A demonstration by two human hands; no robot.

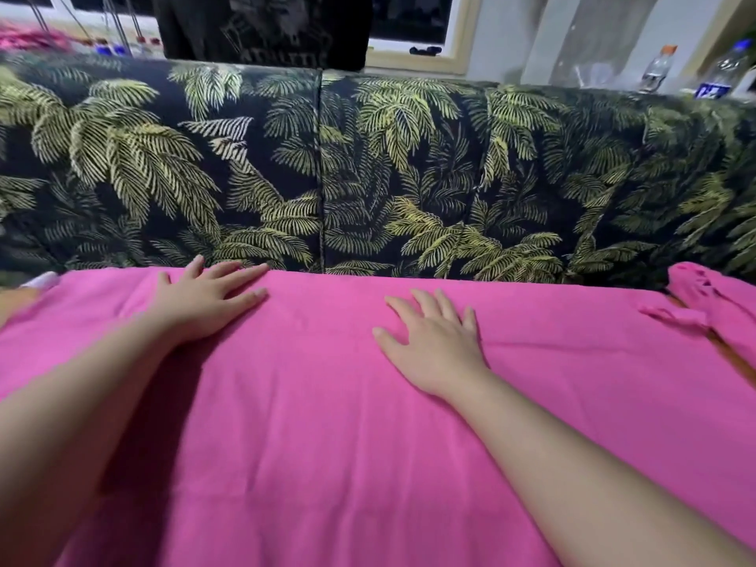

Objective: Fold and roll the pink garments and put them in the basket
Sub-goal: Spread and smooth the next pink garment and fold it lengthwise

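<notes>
Right now, in the head view, both hands are lying flat on a large pink garment point(347, 423) that is spreading across the whole lower half of the picture. The left hand point(204, 300) is resting at about ten o'clock from the middle, its fingers point(245, 274) straight and splayed, reaching the far edge of the cloth where it is meeting the palm-leaf sofa back point(368, 169). The right hand point(433, 341) is pressing down just right of centre, fingers spread and straight. Neither hand is gripping or pinching anything; both are flattening the fabric.

A second pink garment point(703, 296) is lying crumpled at three o'clock, near the edge of the frame, apart from both hands. No basket is showing anywhere in this view.

Beyond the sofa back, a dark hanging shirt point(266, 30) is sitting at twelve o'clock and two plastic bottles point(658, 71) are standing at about one o'clock.

As a judgement, the smoothing step is under way and folding is not yet begun. Shallow creases are running through the cloth below the hands; folding over them would likely give a lumpy, loose roll. The near edge is lying out of sight, so an uneven fold could go unnoticed, and the soft seat underneath may be letting the fabric shift.
</notes>
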